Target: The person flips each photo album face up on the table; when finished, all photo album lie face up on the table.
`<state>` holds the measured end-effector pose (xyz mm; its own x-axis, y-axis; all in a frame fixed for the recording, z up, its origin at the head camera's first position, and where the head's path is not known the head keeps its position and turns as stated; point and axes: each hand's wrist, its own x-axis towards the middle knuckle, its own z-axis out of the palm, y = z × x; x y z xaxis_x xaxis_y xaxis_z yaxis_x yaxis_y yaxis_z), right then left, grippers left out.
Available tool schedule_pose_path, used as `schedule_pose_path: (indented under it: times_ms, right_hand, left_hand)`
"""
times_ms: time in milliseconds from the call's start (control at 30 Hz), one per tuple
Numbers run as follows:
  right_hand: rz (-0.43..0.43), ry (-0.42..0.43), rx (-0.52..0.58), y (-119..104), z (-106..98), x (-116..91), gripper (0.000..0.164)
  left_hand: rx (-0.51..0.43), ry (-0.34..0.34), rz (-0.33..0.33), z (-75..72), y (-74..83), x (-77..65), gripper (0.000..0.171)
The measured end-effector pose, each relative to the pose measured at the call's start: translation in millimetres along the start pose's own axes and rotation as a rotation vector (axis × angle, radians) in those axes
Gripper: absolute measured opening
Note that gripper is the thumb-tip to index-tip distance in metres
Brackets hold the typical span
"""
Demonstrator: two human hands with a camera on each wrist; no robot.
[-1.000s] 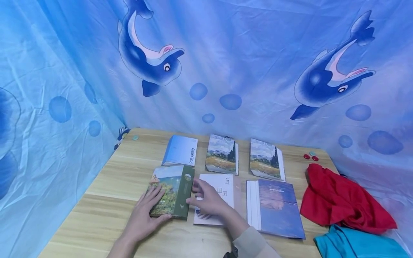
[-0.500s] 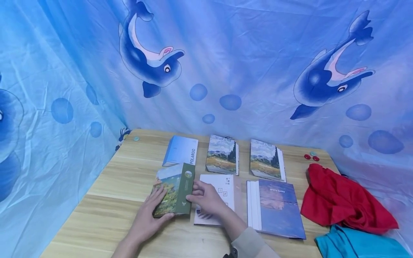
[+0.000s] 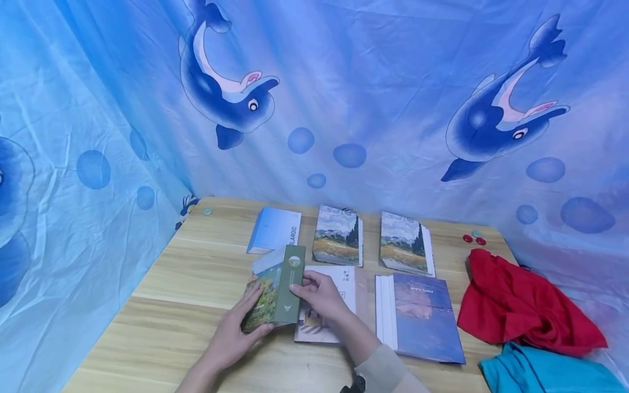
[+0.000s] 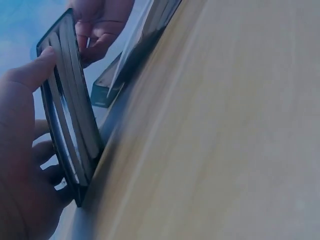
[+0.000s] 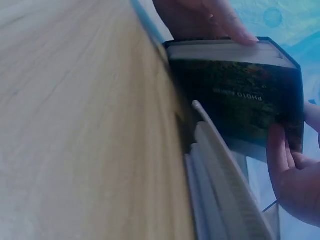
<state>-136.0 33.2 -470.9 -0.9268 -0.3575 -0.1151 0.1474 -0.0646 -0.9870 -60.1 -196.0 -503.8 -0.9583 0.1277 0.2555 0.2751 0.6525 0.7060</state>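
A photo album [image 3: 291,289] with a green spine and a painted landscape cover is tilted up, its spine side raised off the table in the head view. My left hand [image 3: 233,330] grips it from the left, fingers on the cover and thumb at the near edge. On the spine, the thumb of my right hand [image 3: 321,295] pinches the album, with the other fingers behind it. The left wrist view shows the page edges of the album [image 4: 75,95]. "PHOTO ALBUM" lettering shows on the album [image 5: 230,95] in the right wrist view.
A white album [image 3: 334,273] lies beneath my right hand, and a purple album [image 3: 427,319] to its right. Behind are a blue POLAROID album [image 3: 275,226] and two painted-field albums [image 3: 336,234]. Red cloth [image 3: 526,305] and teal cloth [image 3: 545,371] lie at the right.
The green album has moved right and its spine side has tilted up more, now overlapping the blue album's lettering. Both hands have moved right with it; my right thumb has come onto the spine.
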Motion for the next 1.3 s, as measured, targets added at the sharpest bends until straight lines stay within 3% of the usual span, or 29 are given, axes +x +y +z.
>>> schedule_pose_path:
  times_ms: [233, 600, 933, 1133, 1300]
  right_hand:
    - [-0.057, 0.06, -0.087, -11, -3, -7, 0.051]
    - [-0.147, 0.044, -0.232, -32, 2, -18, 0.052]
    - [-0.25, 0.006, -0.28, -33, 11, -23, 0.059]
    - [-0.286, -0.033, -0.28, -27, 16, -22, 0.064]
    - [-0.277, -0.032, -0.307, -21, 19, -21, 0.078]
  left_hand:
    - [-0.075, -0.01, 0.019, 2.1, 9.8, 2.8, 0.08]
    - [-0.214, -0.002, 0.057, 3.2, 14.4, 10.1, 0.074]
    - [-0.444, -0.047, 0.156, -1.0, 19.7, 18.8, 0.072]
    - [-0.42, -0.008, 0.204, -6.3, 21.8, 19.2, 0.075]
    - [-0.354, 0.017, 0.192, -8.6, 23.3, 17.3, 0.079]
